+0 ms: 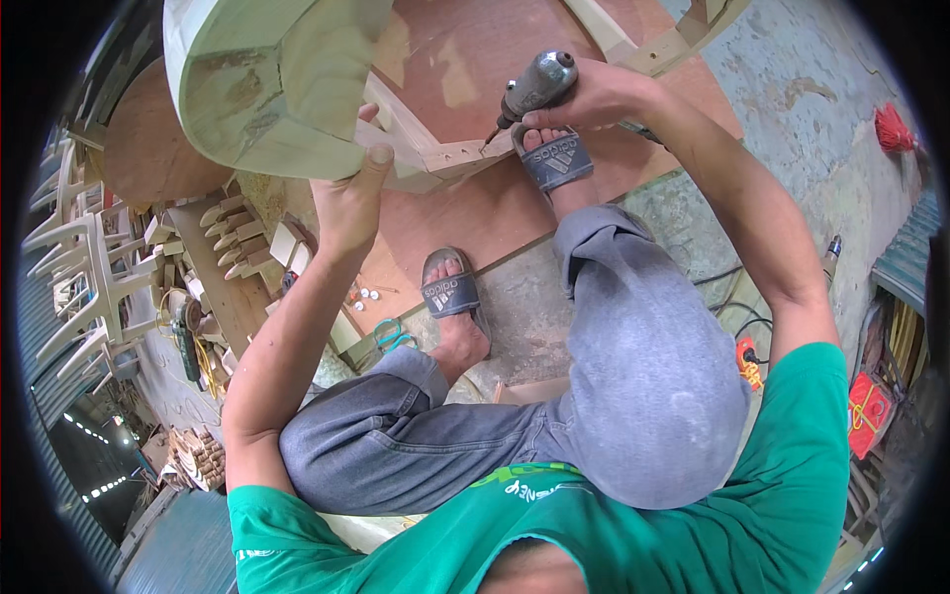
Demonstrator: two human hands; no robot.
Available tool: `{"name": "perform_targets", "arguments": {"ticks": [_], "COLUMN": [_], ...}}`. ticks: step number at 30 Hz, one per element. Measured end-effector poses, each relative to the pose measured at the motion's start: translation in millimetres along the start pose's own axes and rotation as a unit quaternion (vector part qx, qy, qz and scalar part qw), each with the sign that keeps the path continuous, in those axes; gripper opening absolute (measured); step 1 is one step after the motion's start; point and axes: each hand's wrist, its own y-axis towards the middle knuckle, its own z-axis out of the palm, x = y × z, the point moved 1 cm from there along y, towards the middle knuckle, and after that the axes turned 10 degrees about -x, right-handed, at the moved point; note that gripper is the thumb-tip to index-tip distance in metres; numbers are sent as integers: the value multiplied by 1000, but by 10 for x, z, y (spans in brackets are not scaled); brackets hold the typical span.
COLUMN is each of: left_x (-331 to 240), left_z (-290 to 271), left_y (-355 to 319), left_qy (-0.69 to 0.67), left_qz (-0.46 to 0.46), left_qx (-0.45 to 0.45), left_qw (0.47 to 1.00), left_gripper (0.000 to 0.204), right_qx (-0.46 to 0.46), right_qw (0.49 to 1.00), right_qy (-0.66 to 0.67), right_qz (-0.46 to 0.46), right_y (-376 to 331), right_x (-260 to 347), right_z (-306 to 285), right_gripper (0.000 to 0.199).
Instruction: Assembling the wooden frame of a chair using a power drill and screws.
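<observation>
Wooden frame point(426, 158) gripped by left hand point(346, 203), right hand point(594, 94) clamping drill point(534, 87), sandalled foot point(554, 158) beside.

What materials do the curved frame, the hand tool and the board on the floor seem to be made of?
Curved frame, steadied by the left hand: pale, unfinished wood, with visible grain and glued joints. Hand tool, gripped by the right hand: grey metal body, dull sheen, probably steel or aluminium. Board: reddish-brown plywood, judging by its flat, thin sheet.

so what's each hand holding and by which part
The right hand grips the grey power driver around its body. The left hand holds the pale wooden chair frame at its lower edge.
</observation>
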Motion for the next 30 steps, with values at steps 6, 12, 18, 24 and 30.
{"name": "perform_targets", "arguments": {"ticks": [6, 12, 18, 24, 30], "left_x": [-7, 12, 19, 1, 22], "left_z": [70, 27, 15, 41, 94], "left_y": [-18, -5, -7, -19, 6], "left_qy": [6, 50, 18, 43, 31], "left_qz": [5, 14, 10, 16, 18], "left_qx": [-20, -8, -23, -8, -31], "left_qw": [1000, 999, 1000, 999, 999], "left_gripper": [49, 51, 52, 52, 48], "right_qx": [4, 36, 26, 7, 12], "right_qw": [1000, 991, 994, 998, 997], "right_qy": [17, 7, 5, 33, 53], "right_qz": [21, 131, 106, 52, 57], "right_y": [24, 62, 67, 190, 218], "right_x": [-33, -77, 37, -413, -462], "right_z": [-37, -54, -33, 215, 183], "right_gripper": [36, 34, 34, 32, 34]}}
